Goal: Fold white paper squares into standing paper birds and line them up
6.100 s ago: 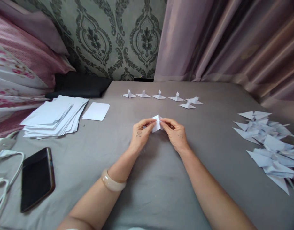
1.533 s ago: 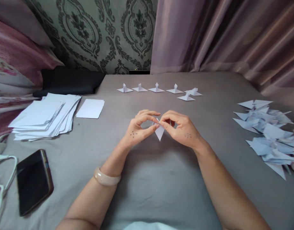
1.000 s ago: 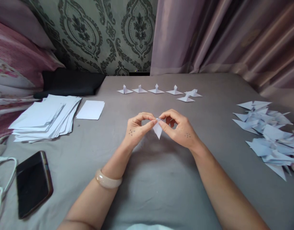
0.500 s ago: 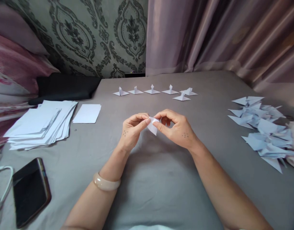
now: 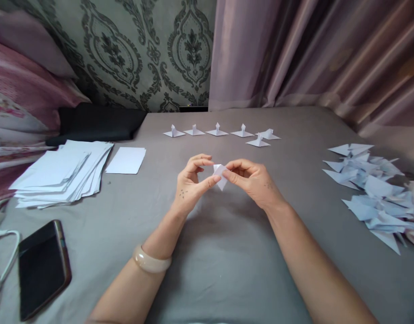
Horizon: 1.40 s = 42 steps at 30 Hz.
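Observation:
A small piece of white folded paper (image 5: 222,183), shaped like a kite with its point downward, is held up between my hands above the grey cloth. My right hand (image 5: 252,179) pinches its right edge between thumb and curled fingers. On the left side, my left hand (image 5: 193,182) presses its thumb on the paper's front, with a fingertip by the upper left corner and its other fingers loosely bent. Beyond my hands, several folded paper cranes (image 5: 217,130) stand in a row, one of them set nearer to me.
Loose white paper sheets (image 5: 55,175) lie piled at the left, beside a smaller square stack (image 5: 126,160). A phone (image 5: 43,270) and a white cable (image 5: 11,261) are at the near left. Many paper cranes (image 5: 375,184) are heaped at the right. A black cloth-like item (image 5: 102,121) lies far left.
My left fingers have lifted and spread a little from the paper, its thumb staying on the front. The paper has turned slightly, showing a flat top fold. The view has shifted slightly.

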### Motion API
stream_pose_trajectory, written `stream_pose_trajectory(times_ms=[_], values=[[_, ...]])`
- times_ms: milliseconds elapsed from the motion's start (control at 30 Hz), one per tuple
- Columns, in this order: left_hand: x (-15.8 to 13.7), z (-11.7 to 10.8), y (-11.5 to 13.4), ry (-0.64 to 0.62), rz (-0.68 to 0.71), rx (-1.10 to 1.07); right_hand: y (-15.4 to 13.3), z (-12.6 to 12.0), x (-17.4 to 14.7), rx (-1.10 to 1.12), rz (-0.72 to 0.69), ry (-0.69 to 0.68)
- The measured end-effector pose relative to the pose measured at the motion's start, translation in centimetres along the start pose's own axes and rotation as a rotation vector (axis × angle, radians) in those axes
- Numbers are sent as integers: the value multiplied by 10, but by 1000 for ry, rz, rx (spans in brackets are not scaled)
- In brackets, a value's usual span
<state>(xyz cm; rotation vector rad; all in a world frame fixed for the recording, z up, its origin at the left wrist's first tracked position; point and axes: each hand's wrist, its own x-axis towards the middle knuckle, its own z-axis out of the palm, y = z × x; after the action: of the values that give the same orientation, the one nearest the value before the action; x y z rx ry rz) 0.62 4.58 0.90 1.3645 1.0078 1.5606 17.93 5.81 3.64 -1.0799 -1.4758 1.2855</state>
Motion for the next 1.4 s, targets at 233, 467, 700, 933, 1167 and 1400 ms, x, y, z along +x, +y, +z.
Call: stream_pose_trajectory(times_ms=[233, 467, 700, 933, 1167, 1400], values=[[-2, 3, 1, 82, 107, 155, 11, 5, 4, 101, -7, 128], [-4, 6, -1, 142, -59, 114, 18, 16, 3, 43, -48, 193], [-1, 1, -5, 64, -189, 53, 14, 13, 2, -8, -63, 108], [2, -6, 2, -105, -80, 105, 4, 0, 1, -47, -2, -41], [1, -4, 2, -180, -86, 2, -2, -1, -2, -96, 54, -85], [0, 2, -1, -115, -63, 163, 2, 3, -3, -351, -106, 24]])
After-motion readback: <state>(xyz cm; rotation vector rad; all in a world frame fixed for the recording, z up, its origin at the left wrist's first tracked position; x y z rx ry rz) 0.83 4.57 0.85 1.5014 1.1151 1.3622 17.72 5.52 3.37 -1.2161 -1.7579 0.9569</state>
